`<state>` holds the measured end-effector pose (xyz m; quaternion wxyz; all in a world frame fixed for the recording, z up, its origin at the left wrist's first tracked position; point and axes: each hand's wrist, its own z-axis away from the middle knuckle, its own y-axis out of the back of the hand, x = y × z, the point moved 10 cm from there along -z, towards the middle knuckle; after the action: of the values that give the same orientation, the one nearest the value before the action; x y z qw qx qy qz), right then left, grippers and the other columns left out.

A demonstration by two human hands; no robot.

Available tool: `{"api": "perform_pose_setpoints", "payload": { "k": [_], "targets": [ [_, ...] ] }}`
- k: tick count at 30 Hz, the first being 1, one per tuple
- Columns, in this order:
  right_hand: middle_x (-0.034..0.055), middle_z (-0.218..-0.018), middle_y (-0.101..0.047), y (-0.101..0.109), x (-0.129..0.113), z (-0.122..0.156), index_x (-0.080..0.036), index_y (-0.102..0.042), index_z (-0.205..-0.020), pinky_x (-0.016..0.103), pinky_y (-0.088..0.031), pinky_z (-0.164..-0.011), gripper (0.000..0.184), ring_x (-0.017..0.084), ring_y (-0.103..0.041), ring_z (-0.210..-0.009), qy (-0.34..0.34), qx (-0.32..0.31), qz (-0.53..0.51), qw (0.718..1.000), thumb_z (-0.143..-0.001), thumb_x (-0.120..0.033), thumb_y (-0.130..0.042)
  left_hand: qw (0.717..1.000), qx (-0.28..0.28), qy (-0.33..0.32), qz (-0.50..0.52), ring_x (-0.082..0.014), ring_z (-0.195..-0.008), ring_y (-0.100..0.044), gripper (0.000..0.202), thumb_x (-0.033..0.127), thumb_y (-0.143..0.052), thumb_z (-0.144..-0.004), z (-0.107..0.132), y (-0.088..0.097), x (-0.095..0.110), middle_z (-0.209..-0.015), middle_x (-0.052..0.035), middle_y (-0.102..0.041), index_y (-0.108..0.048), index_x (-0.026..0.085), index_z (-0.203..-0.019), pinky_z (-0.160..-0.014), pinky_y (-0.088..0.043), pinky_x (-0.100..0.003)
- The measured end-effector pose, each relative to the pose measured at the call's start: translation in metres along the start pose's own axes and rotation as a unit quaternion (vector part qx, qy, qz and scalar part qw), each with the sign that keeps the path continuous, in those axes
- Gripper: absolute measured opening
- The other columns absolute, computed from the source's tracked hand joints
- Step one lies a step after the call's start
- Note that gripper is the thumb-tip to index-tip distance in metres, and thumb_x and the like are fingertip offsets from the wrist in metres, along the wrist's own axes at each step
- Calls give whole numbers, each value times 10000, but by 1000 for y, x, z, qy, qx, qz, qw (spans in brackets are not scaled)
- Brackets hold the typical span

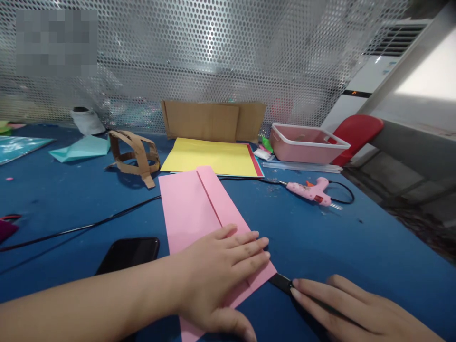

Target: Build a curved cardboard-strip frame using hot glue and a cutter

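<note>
A pink sheet of paper [185, 204] lies on the blue table with a long strip folded over along its right side. My left hand [221, 266] rests flat on it, fingers stretched to the right across the folded strip and thumb spread toward me. At the lower right, my right hand [356, 304] is closed around a black utility knife [281, 282]. Its front end meets the paper's lower right corner; whether the tip goes under the sheet, I cannot tell. Most of the knife's body is hidden by my fingers.
Left of the paper lie a black phone [130, 254] and a black cord [107, 218]. Behind stand a cardboard frame [137, 154], yellow paper [210, 156] and cardboard [203, 121]. A pink glue gun [311, 191] and pink basket [306, 147] are at right.
</note>
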<state>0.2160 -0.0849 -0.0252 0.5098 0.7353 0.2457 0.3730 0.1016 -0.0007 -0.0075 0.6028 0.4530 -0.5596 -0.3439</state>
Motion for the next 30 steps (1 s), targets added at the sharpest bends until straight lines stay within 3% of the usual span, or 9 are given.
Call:
{"api": "perform_pose_setpoints", "payload": {
  "k": [6,11,15,20,30],
  "targets": [
    [6,-1188,-691,6,0,-13,-218,-608,-1244,280,-576,-764,517,146,-664,-944,-22,33,-22,999,-993,-157,-160,997,-31,30,65,-305,-1456,-158,883,677,-433,-861,0,-5,-6,-1577,-117,-151,-215,121,-1511,-1188,-102,-523],
    [-2,-1114,-721,14,1,-26,-210,-651,-1157,249,-586,-703,493,143,-679,-820,-31,-5,3,999,-993,-165,-188,996,-37,32,81,-317,-1455,-158,891,682,-452,-849,-1,-7,-7,-1576,-120,-156,-226,127,-1509,-1186,-90,-535],
    [18,-1134,-712,12,-3,-28,-207,-661,-1145,281,-596,-587,399,181,-667,-743,-23,-30,16,999,-953,-257,-315,996,-27,30,75,-322,-1451,-172,887,672,-467,-849,-1,-6,-5,-1574,-125,-166,-238,121,-1505,-1185,-99,-538],
    [26,-1221,-677,5,-7,-25,-205,-635,-1204,296,-595,-549,378,194,-657,-731,-12,-53,29,998,-888,-312,-458,998,-11,24,64,-332,-1442,-202,884,666,-477,-847,-1,-5,-4,-1563,-143,-205,-257,113,-1500,-1182,-120,-540],
    [-10,-1267,-640,11,-6,-31,-196,-631,-1212,271,-599,-570,487,168,-687,-726,-26,-42,36,998,-800,-76,-401,998,-13,15,55,-339,-1439,-209,882,659,-484,-848,0,0,1,-1564,-160,-203,-255,110,-1499,-1175,-133,-554]
  ]
}}
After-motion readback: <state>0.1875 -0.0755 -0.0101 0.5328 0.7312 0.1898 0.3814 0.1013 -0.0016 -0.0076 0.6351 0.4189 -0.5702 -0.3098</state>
